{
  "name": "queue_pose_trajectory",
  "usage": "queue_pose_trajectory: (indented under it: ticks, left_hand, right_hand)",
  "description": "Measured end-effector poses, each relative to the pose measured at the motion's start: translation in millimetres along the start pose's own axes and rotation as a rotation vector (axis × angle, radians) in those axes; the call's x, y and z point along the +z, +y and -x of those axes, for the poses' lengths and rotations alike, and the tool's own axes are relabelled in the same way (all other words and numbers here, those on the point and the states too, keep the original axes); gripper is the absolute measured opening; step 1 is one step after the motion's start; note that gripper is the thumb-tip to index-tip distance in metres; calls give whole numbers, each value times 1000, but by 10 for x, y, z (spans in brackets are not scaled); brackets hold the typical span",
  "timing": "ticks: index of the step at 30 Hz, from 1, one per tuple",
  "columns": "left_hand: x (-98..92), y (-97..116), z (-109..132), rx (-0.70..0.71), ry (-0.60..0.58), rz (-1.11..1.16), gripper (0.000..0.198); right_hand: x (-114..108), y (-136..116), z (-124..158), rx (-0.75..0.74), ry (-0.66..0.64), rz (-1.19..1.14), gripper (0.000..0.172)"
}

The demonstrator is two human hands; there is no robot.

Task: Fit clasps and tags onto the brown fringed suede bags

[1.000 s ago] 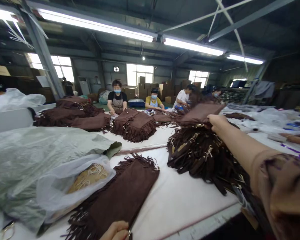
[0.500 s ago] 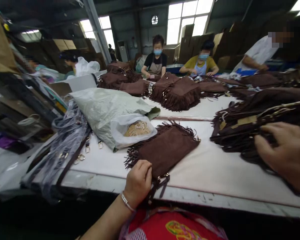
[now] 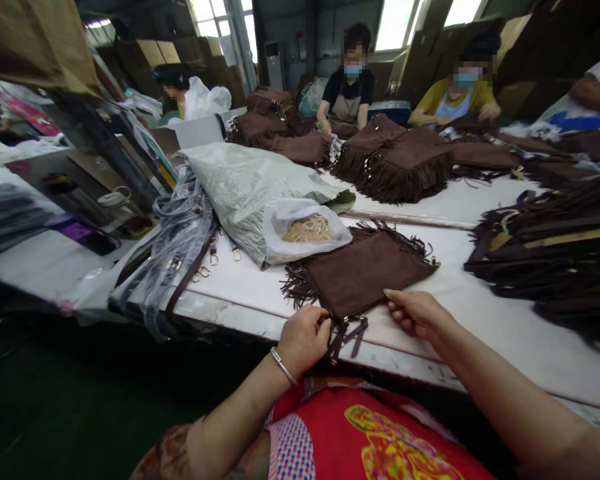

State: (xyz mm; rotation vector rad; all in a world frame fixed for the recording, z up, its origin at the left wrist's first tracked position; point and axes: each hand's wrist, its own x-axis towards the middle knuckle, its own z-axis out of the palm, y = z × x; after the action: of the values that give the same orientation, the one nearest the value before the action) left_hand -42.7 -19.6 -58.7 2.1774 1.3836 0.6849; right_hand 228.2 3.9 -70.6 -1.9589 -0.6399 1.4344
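Note:
A dark brown fringed bag (image 3: 373, 270) lies flat on the white worktable, its fringe spread on the left and far sides. My left hand (image 3: 307, 339), with a bracelet at the wrist, is closed on the bag's near left corner, beside strap tabs with metal fittings (image 3: 347, 333). My right hand (image 3: 415, 313) pinches the bag's near edge with thumb and fingers, further right. Just beyond the bag sits a white plastic bag (image 3: 275, 243) holding tan tags with pale strings (image 3: 310, 230).
A large pale plastic sack (image 3: 240, 193) and plastic-wrapped straps with buckles (image 3: 167, 250) lie to the left. Piles of brown fringed bags (image 3: 400, 160) stand at the back, with a darker pile (image 3: 545, 247) at right. Masked co-workers (image 3: 347, 100) sit across the table.
My right hand has left the dark pile on the right and come over to the near edge of the fringed bag. My left hand stays at its corner. The view has turned rightward and down.

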Motion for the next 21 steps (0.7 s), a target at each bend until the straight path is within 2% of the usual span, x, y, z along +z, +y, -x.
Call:
queue_pose_trajectory:
  ticks: [3,6,9,12,13,15,17,19,21]
  left_hand:
    - [29,-28,-98,-25,51,-6,21]
    - [79,-23,-216,-54,107,-54,39]
    - [130,17,-320,-43,83,-115,52]
    - [114,62,-397,18,-5,-172,47]
    - [77,71,-428,53,-42,-189,44]
    - [-57,89,-522,163,-139,-210,40]
    - [-268,135,-692,280,-192,-192,33]
    - [-510,244,-973,335,-113,-159,28]
    - [-701,421,-1383,326,48,-179,27]
  right_hand:
    - [24,0,7,-7,57,43,28]
    - [59,-6,42,-68,139,116,29]
    - [3,-32,63,-206,283,208,36]
    - [-156,23,10,-433,447,314,50]
    - [-217,76,-42,-545,502,374,52]
    - [-323,229,-201,-867,629,579,51]
    - [-384,407,-392,-1052,691,734,46]
    - [-388,556,-543,-1130,711,829,43]
    - [-351,641,-612,-1163,742,888,43]
